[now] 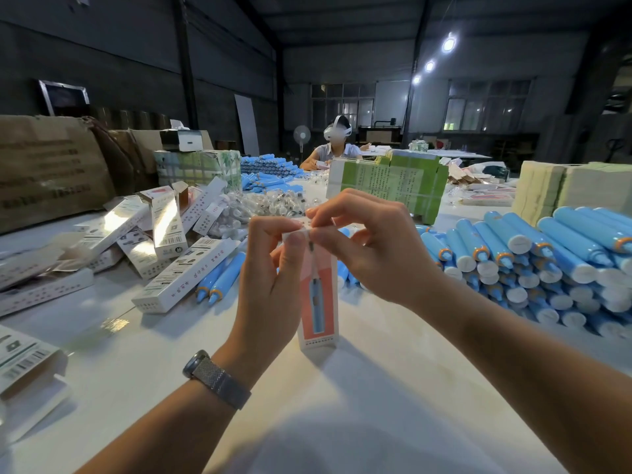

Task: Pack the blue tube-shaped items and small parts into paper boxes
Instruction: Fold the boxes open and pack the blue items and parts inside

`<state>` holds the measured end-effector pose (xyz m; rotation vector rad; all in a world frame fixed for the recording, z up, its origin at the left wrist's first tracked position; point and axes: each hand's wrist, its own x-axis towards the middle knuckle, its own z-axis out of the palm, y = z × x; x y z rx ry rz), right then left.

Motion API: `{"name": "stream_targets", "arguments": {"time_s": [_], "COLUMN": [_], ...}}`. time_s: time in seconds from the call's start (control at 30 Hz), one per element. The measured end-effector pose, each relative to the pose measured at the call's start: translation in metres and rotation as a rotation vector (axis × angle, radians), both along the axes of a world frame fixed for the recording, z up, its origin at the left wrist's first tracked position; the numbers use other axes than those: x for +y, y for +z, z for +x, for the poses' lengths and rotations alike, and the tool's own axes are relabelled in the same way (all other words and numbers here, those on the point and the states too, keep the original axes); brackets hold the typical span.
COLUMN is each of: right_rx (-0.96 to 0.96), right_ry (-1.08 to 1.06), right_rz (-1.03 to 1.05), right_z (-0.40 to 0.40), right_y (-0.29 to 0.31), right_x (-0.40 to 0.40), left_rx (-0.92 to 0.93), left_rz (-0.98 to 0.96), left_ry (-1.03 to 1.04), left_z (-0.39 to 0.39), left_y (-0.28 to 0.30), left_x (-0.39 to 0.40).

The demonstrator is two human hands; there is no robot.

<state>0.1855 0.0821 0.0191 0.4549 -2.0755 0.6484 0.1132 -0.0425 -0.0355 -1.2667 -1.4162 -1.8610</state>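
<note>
Box (318, 302) upright, top flap pinched in both hands' grip.

No text legible. Barcodes on white boxes (164, 230), left of centre; printed characters on green bundle (386, 186), upper centre, unreadable.

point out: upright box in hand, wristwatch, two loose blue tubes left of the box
upright box (318, 302), head view, on its pink front panel.
wristwatch (196, 365), head view, on the dial at the left wrist.
two loose blue tubes (219, 277), head view, on the blue barrels.
</note>
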Motion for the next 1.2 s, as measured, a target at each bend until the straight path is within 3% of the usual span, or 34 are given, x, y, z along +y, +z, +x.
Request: {"name": "stream_targets", "arguments": {"time_s": [0.5, 0.97, 1.2], "right_rx": [-0.06, -0.187, -0.15], "right_ry": [0.031, -0.055, -0.111], "right_rz": [-0.055, 0.162, 0.263], "right_z": [0.006, 0.017, 0.019], "right_y": [0.01, 0.036, 0.038], "right_x": [0.0, 0.009, 0.007], "left_rx": [0.069, 0.121, 0.089], "left_rz": [-0.085, -0.128, -0.141], "left_ry": [-0.059, -0.067, -0.078], "left_z": [-0.001, -0.003, -0.003], "left_y": [-0.004, -0.004, -0.005], "left_x": [0.0, -0.002, -0.002]}}
